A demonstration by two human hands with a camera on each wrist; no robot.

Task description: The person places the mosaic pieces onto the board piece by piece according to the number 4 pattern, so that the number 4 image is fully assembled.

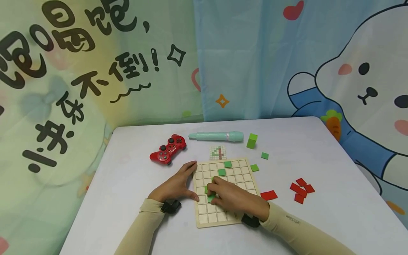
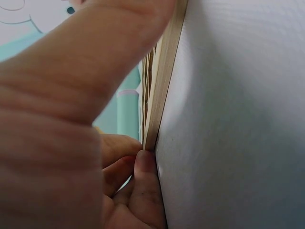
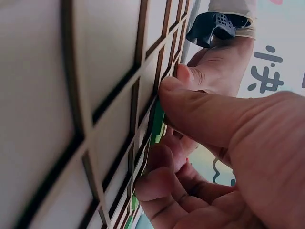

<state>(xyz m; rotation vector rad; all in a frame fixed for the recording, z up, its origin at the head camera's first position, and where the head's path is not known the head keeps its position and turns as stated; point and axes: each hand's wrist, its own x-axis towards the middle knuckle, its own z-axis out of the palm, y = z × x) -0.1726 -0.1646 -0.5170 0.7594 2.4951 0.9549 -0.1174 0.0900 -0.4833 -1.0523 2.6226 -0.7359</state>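
Observation:
A pale wooden grid board lies on the white table, with green square tiles in some cells, among them one near its top edge and another green tile just below. My left hand rests along the board's left edge, thumb and fingers spread apart; in the left wrist view its fingertips touch the wooden side. Low over the board, my right hand has curled fingers, with a green tile between thumb and fingers at the board's surface. Part of the grid is hidden beneath this hand.
Above the board lies a small pattern card, with a teal pen-like cylinder behind it. A red game controller is at left. Rightward are a green block stack, loose green tiles and red tiles.

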